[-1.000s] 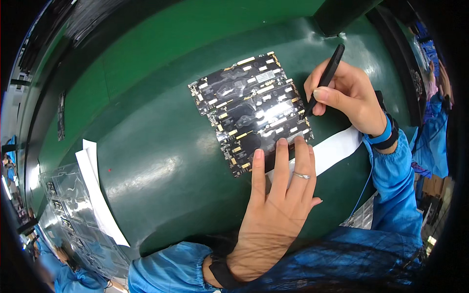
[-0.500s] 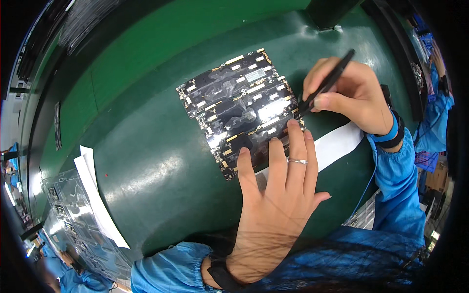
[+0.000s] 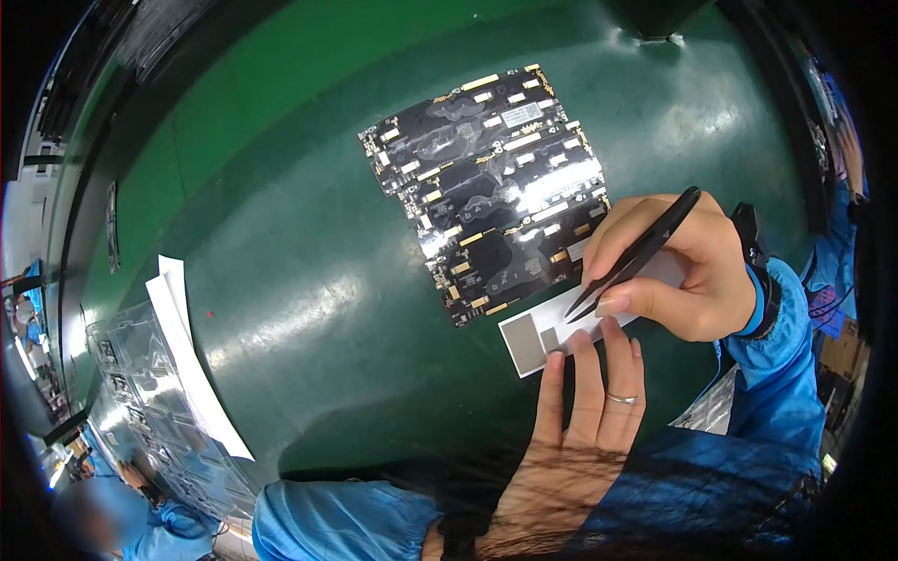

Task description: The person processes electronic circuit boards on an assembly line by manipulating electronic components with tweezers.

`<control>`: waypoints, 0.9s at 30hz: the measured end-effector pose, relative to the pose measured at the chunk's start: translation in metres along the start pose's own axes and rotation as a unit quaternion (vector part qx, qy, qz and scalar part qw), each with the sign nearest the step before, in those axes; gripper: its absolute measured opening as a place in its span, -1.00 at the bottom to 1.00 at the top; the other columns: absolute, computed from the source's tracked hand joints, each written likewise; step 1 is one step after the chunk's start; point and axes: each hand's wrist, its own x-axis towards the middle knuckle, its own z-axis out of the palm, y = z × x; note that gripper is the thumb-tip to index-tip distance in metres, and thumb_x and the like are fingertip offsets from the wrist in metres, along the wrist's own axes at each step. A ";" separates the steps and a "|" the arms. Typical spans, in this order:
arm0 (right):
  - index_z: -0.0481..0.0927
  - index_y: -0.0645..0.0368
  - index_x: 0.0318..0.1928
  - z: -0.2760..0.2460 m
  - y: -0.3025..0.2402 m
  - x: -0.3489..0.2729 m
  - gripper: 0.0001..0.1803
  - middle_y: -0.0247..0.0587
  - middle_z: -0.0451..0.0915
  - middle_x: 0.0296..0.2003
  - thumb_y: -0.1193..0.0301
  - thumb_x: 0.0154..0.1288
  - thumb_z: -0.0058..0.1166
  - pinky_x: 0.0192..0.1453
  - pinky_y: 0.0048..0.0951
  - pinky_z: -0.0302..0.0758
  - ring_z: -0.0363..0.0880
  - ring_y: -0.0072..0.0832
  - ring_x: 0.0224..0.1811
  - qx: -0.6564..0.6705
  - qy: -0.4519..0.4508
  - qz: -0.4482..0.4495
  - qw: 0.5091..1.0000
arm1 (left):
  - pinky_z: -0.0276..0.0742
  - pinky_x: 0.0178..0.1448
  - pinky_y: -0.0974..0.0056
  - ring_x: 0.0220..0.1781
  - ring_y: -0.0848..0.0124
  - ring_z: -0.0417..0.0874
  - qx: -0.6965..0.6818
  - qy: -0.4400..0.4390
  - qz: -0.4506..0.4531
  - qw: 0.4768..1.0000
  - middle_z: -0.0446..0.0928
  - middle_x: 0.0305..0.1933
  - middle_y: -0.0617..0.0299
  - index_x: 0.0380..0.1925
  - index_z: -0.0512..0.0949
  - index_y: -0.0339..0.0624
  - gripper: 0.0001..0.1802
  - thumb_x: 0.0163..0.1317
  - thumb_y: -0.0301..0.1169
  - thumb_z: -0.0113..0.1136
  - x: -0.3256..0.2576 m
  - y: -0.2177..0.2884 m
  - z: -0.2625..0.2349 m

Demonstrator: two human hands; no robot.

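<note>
Hands (image 3: 589, 411) partly cover white strip (image 3: 555, 311); circuit board (image 3: 486, 192) beyond; clear trays (image 3: 140, 360) left.

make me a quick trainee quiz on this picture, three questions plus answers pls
1. Which hand holds the black tweezers?
2. Seen from the person, where is the circuit board relative to the white strip? A) nearer the person B) beyond it C) underneath it
3. True or false: the tips of the tweezers are over the circuit board.

Key:
1. The right hand.
2. B, beyond it.
3. False; they are over the white strip.
</note>
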 end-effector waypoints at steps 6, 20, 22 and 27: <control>0.68 0.34 -0.21 0.014 -0.004 0.001 -0.84 -0.14 0.73 -0.31 0.56 0.21 0.35 -0.34 -0.53 0.63 0.75 -0.45 -0.43 0.008 0.008 0.020 1.000 | 0.29 0.51 -0.13 0.43 0.04 0.36 0.004 0.031 -0.021 0.999 0.33 0.39 -0.04 0.32 0.41 -0.22 -0.43 0.40 -0.17 -0.13 -0.003 0.004 0.005; 0.52 0.29 -0.12 -0.008 -0.006 0.017 -0.84 -0.12 0.60 -0.24 0.46 0.39 0.13 -0.28 -0.59 0.52 0.58 -0.59 -0.33 0.104 0.125 0.142 0.976 | 0.39 0.39 -0.05 0.29 0.04 0.45 -0.013 0.029 -0.008 0.999 0.39 0.29 -0.05 0.27 0.44 -0.27 -0.46 0.39 -0.21 -0.10 0.011 -0.010 -0.013; 0.53 0.30 -0.11 -0.009 -0.005 0.024 -0.84 -0.12 0.60 -0.23 0.47 0.40 0.13 -0.26 -0.58 0.54 0.59 -0.59 -0.32 0.103 0.124 0.140 0.977 | 0.38 0.39 -0.04 0.28 0.06 0.45 -0.007 0.052 -0.008 0.999 0.39 0.29 -0.05 0.26 0.44 -0.28 -0.45 0.39 -0.19 -0.09 0.015 -0.016 -0.015; 0.54 0.29 -0.10 -0.009 0.001 0.036 -0.84 -0.17 0.60 -0.23 0.46 0.41 0.14 -0.24 -0.59 0.57 0.62 -0.57 -0.30 0.094 0.075 0.152 0.981 | 0.31 0.46 -0.10 0.35 0.03 0.39 0.089 0.193 -0.120 0.970 0.35 0.33 -0.05 0.27 0.43 -0.29 -0.27 0.30 0.07 0.10 0.029 -0.023 0.036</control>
